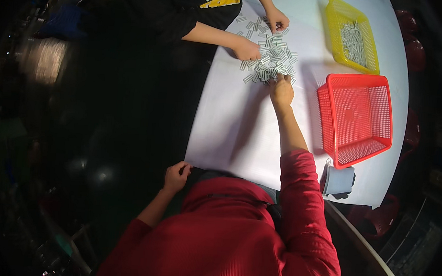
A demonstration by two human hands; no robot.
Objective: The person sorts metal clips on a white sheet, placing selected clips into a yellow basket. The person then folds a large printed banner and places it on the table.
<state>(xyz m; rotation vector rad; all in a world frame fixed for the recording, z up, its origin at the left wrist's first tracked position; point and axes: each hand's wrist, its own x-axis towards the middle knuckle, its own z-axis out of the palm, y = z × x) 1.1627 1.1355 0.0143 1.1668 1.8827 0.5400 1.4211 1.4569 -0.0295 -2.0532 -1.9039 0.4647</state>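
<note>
A loose pile of small flat silvery strips (273, 53) lies on the white-covered table (227, 128). My right hand (282, 92) is at the near edge of this pile, its fingers curled down among the strips. Whether a strip is between the fingertips is hidden. Down by the table's near left corner is my left hand (176, 177), its fingers drawn together close to the edge. What it pinches, if anything, is too small to make out.
Across the pile, a co-worker's two hands (246, 50) touch the strips. At right stand a yellow basket (334, 35) holding silvery pieces and a red basket (330, 120). A grey cloth-like item (339, 181) lies near the front right edge. Dark red chairs (415, 55) line the far right.
</note>
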